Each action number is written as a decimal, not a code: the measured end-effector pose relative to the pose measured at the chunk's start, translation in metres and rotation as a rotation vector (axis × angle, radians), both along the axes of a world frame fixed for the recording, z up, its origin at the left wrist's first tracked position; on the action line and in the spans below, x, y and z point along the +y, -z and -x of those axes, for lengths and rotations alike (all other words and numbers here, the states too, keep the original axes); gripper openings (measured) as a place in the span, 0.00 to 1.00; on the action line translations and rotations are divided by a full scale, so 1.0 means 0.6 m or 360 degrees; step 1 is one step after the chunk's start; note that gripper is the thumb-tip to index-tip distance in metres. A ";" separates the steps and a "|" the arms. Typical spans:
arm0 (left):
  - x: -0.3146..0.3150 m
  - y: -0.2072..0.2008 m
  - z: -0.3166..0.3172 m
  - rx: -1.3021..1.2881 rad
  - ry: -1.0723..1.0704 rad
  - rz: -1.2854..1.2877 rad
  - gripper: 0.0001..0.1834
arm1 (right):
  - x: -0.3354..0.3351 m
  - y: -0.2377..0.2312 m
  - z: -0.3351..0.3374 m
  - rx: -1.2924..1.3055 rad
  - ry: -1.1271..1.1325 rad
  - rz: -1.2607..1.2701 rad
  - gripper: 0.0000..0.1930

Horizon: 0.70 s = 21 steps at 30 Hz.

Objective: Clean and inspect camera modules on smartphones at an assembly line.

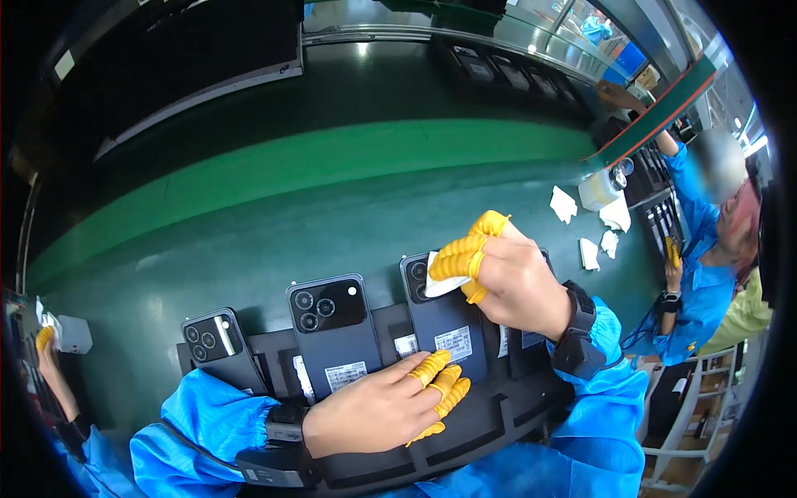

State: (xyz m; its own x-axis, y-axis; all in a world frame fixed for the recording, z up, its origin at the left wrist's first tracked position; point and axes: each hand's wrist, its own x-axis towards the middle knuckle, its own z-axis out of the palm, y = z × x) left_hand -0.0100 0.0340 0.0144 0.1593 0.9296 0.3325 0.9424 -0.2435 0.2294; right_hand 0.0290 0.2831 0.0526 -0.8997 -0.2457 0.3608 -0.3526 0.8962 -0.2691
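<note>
A dark smartphone lies back up in a black tray, with a white label on its lower half. My right hand, in yellow finger cots, pinches a folded white wiping cloth against its camera area. Stretched out over the lower end of that phone are the cotted fingers of my left hand, palm down; its palm side is hidden. A second smartphone and a third smartphone lie to the left, lenses up. Behind my right wrist another phone is mostly covered.
Scraps of white cloth lie on the green table beside a pale bottle. Farther back sits a tray of phones. A co-worker in blue stands at right; another person's hand shows at far left, near a white container.
</note>
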 end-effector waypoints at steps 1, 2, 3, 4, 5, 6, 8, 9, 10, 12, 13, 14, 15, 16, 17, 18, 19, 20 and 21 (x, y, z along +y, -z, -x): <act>0.003 -0.001 -0.001 0.0010 0.0008 0.0007 0.28 | 0.002 -0.001 0.001 -0.0019 -0.0010 -0.0021 0.20; 0.006 -0.002 -0.001 0.0020 0.0016 0.0015 0.27 | 0.003 -0.001 -0.001 -0.0034 -0.0026 0.0039 0.20; 0.007 0.000 -0.001 0.0033 0.0028 0.0025 0.27 | 0.001 0.001 -0.003 -0.0045 -0.0037 0.0102 0.19; 0.010 0.004 -0.001 0.0048 0.0041 0.0037 0.27 | -0.006 0.004 -0.004 -0.0062 -0.0125 0.0104 0.19; 0.014 0.009 -0.002 0.0035 0.0038 0.0022 0.27 | -0.011 0.006 -0.003 -0.0079 -0.0212 0.0107 0.19; 0.012 0.010 -0.002 0.0048 0.0035 0.0036 0.26 | -0.013 0.003 0.000 -0.0060 -0.0219 0.0048 0.20; 0.009 0.010 -0.002 0.0054 0.0026 0.0058 0.26 | 0.003 -0.004 0.009 -0.0038 -0.0204 -0.0006 0.19; 0.012 0.008 -0.004 0.0092 0.0004 0.0030 0.25 | 0.020 -0.011 0.012 -0.0037 -0.0181 -0.0017 0.19; 0.015 0.006 -0.005 0.0131 -0.0017 0.0004 0.25 | 0.023 -0.012 0.010 -0.0049 -0.0166 -0.0016 0.18; 0.021 0.010 -0.004 0.0145 0.0001 0.0013 0.25 | 0.007 -0.002 0.004 -0.0061 -0.0245 0.0021 0.17; 0.026 0.016 -0.003 0.0164 0.0023 0.0027 0.25 | 0.004 0.003 0.002 -0.0069 -0.0319 0.0064 0.17; 0.033 0.023 -0.003 0.0163 0.0022 0.0022 0.25 | 0.023 -0.002 0.005 -0.0109 -0.0292 -0.0042 0.15; 0.037 0.025 -0.003 0.0126 0.0055 0.0066 0.25 | 0.038 0.007 0.017 0.0096 -0.0206 -0.0092 0.07; 0.040 0.028 -0.002 0.0089 0.0087 0.0111 0.25 | 0.046 0.004 0.019 0.0053 -0.0150 -0.0021 0.07; 0.040 0.030 -0.002 0.0089 0.0093 0.0112 0.25 | 0.050 0.003 0.019 0.0011 -0.0093 0.0050 0.07; 0.040 0.031 -0.002 0.0120 0.0077 0.0065 0.25 | 0.043 0.012 0.018 0.0039 -0.0169 0.0102 0.07; 0.041 0.031 -0.003 0.0151 0.0061 0.0018 0.25 | 0.033 0.021 0.014 0.0066 -0.0243 0.0153 0.07; 0.042 0.030 -0.003 0.0150 0.0061 0.0019 0.25 | 0.025 0.011 0.006 -0.0202 -0.0210 0.0138 0.16; 0.042 0.027 -0.001 0.0158 0.0061 0.0074 0.25 | 0.024 0.014 0.005 -0.0200 -0.0208 0.0143 0.16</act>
